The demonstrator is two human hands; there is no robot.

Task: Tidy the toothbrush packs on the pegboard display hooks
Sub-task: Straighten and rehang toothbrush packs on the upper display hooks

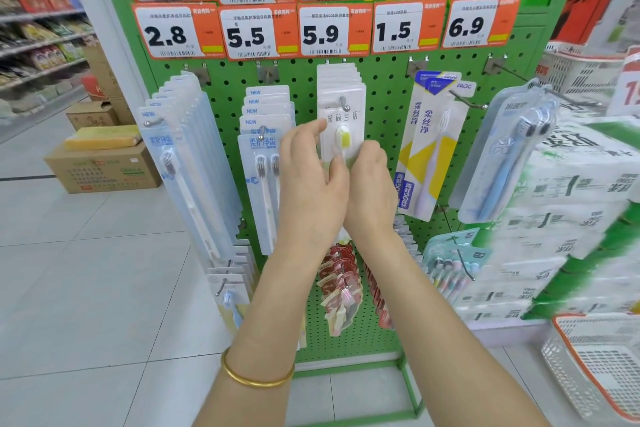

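While I face the green pegboard [384, 107], head cam shows both hands on the middle hook's [343, 102] stack of white toothbrush packs [346, 114]. The front pack has a yellow brush head and hangs upright, mid board, just under the 5.9 price tag [322, 31].

Left hand [311, 191]: fingers reach up the front pack's left edge, thumb on its face, pinching it. Gold bangle [256, 378] on that wrist.

Right hand [372, 184]: fingers curled round the same pack's lower right edge, gripping. The pack's lower half is hidden behind both hands.

Left of it hang two-brush packs [265, 156], far left the long pale blue packs [187, 149]. To the right hang FROG packs [426, 135], tilted. Cardboard box [104, 166] sits on the floor, far left.
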